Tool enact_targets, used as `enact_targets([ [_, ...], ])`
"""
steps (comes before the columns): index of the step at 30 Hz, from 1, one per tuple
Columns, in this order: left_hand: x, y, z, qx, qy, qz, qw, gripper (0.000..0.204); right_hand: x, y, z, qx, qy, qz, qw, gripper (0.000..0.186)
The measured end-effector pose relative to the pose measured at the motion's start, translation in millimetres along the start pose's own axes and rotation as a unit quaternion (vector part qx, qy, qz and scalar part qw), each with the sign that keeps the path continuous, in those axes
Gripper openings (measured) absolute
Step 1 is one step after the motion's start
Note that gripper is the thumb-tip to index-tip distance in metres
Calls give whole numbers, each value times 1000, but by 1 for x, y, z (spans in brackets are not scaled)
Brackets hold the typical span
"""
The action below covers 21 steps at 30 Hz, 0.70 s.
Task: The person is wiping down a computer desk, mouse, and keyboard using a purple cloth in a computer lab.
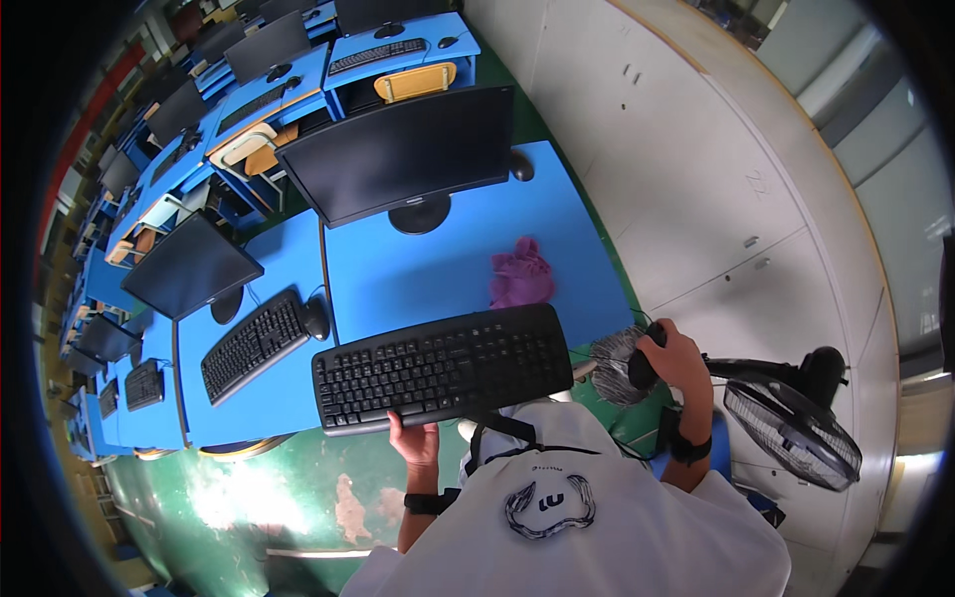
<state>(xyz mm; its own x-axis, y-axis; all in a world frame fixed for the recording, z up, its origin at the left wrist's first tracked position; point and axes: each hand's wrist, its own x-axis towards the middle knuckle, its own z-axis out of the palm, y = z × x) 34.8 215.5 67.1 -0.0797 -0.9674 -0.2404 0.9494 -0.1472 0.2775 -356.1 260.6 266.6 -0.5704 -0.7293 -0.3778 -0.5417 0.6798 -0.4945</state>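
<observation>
My left hand point(416, 440) grips the lower edge of a black keyboard point(441, 369), held tilted at the front of the blue desk point(388, 279). My right hand point(674, 356) is closed on a black mouse point(645, 360) beyond the desk's right front corner. A grey bristly duster point(612, 368) with a pale handle shows just behind the mouse; I cannot tell whether it touches my hand or what supports it. A crumpled purple cloth point(520, 278) lies on the desk in front of a black monitor point(396, 154).
More blue desks with monitors, keyboards point(254, 343), mice and wooden-backed chairs point(415, 82) run to the left and behind. White cabinets point(686, 169) line the right side. A black fan point(791, 430) stands at lower right, over the green floor.
</observation>
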Motion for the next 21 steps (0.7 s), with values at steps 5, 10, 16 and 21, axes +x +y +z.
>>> enact_targets([
  [5,-5,5,-21,-44,-10,-12,999,32,-47,-9,7,180,-145,-47,972,53],
  [10,-20,9,-25,-57,-40,-20,997,39,-55,-66,83,62,-263,-48,962,49],
  [16,-55,14,-33,-66,-37,8,997,42,-65,-37,99,-166,-196,-58,965,65],
  [21,-53,22,-40,-56,-1,30,998,46,-60,7,53,-142,-299,-2,943,57],
])
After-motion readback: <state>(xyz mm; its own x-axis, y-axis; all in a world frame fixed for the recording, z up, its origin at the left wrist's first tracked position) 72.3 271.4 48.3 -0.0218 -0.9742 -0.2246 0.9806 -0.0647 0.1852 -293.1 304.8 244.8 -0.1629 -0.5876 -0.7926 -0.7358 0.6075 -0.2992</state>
